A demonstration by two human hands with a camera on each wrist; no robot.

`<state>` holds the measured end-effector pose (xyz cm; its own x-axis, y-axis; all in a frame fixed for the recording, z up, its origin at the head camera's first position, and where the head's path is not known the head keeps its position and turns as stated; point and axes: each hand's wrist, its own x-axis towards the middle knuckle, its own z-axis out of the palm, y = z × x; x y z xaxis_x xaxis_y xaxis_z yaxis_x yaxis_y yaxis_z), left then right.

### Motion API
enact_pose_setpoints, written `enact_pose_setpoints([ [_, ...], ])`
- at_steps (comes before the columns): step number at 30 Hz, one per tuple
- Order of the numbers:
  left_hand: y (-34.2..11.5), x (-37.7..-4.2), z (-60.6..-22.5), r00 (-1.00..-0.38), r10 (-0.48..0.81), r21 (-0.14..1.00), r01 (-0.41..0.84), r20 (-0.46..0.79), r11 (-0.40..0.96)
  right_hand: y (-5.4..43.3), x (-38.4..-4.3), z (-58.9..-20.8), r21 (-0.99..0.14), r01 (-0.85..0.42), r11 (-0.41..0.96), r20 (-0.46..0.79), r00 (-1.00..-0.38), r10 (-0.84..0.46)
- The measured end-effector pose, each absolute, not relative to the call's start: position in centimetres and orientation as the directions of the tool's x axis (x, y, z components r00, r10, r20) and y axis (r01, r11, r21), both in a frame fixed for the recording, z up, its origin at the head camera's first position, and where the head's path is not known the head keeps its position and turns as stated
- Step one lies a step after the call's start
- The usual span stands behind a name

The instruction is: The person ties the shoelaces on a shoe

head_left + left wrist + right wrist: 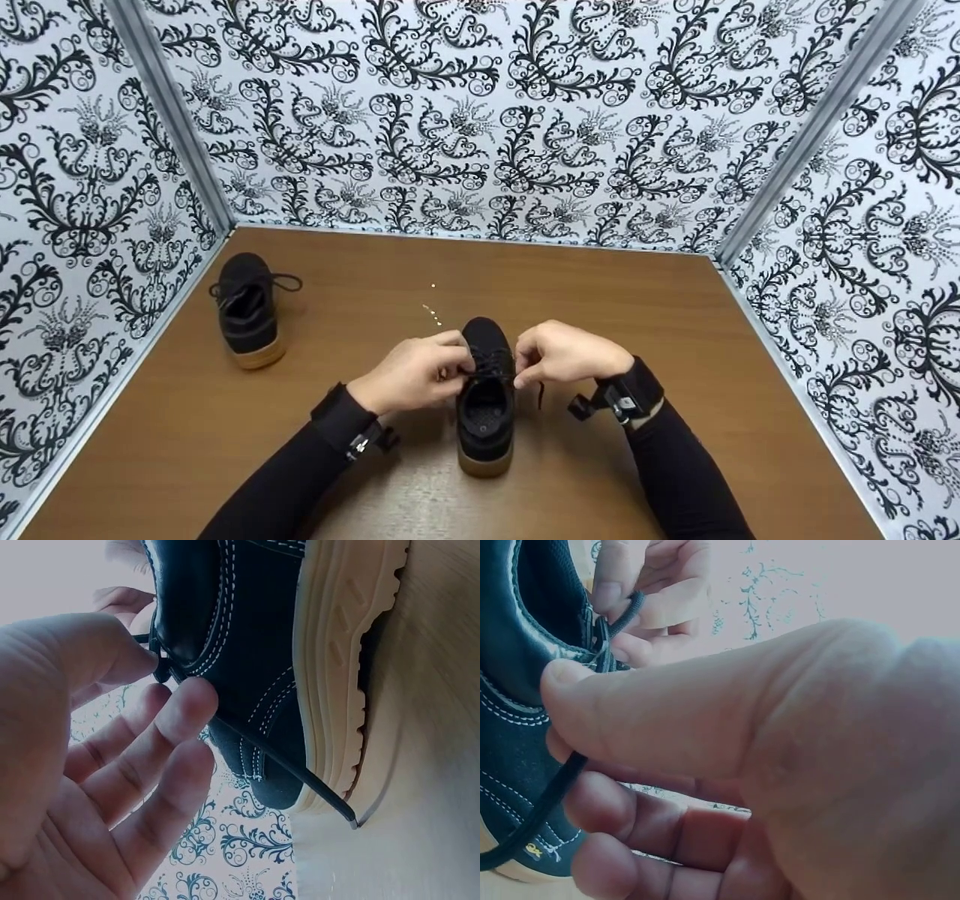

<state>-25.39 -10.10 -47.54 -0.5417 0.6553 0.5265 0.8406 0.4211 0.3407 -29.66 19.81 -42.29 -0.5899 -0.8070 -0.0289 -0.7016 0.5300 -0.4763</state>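
Note:
A black shoe [486, 448] with a tan sole stands upright on the table, toe pointing away, its laces drawn across the top of the opening. From the left side, my left hand [415, 373] pinches a black shoelace [281, 757] between thumb and index finger; the lace's end trails past the sole [330, 675] in the left wrist view. On the other side my right hand [570, 352] pinches the lace [544, 806] between thumb and index finger, and its loose end hangs below. Both hands are close to the shoe's tongue.
A second black shoe [251, 330] stands at the far left, a lace loop [288, 282] sticking out to its right. The brown table [600, 292] is bordered by patterned walls [465, 150] at the back and both sides. Small bright specks [433, 313] lie beyond my left hand.

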Motion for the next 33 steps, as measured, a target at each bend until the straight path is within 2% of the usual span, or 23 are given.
enact_pose_setpoints([
  [4,-10.0,-25.2,-47.8,-0.55,0.651,0.366,0.835,0.523,0.411,19.8,-29.7,-42.3,-0.483,-0.69,0.539,-0.047,-0.594,-0.803],
  [9,-9.2,-24.8,-48.1,-0.607,0.592,0.411,0.794,0.529,0.447,19.7,-29.6,-42.3,-0.498,-0.685,0.532,-0.05,-0.589,-0.806],
  [17,-8.1,-24.3,-48.4,-0.665,0.505,0.471,0.746,0.549,0.47,19.6,-29.6,-42.4,-0.517,-0.679,0.521,-0.051,-0.584,-0.81],
  [26,-8.2,-24.3,-47.9,-0.737,0.501,0.586,0.67,0.453,0.455,19.6,-29.5,-42.3,-0.523,-0.668,0.53,-0.056,-0.593,-0.803],
  [33,-8.3,-24.3,-47.8,-0.836,0.45,0.722,0.518,0.313,0.459,19.5,-29.4,-42.1,-0.529,-0.666,0.526,-0.048,-0.596,-0.802],
])
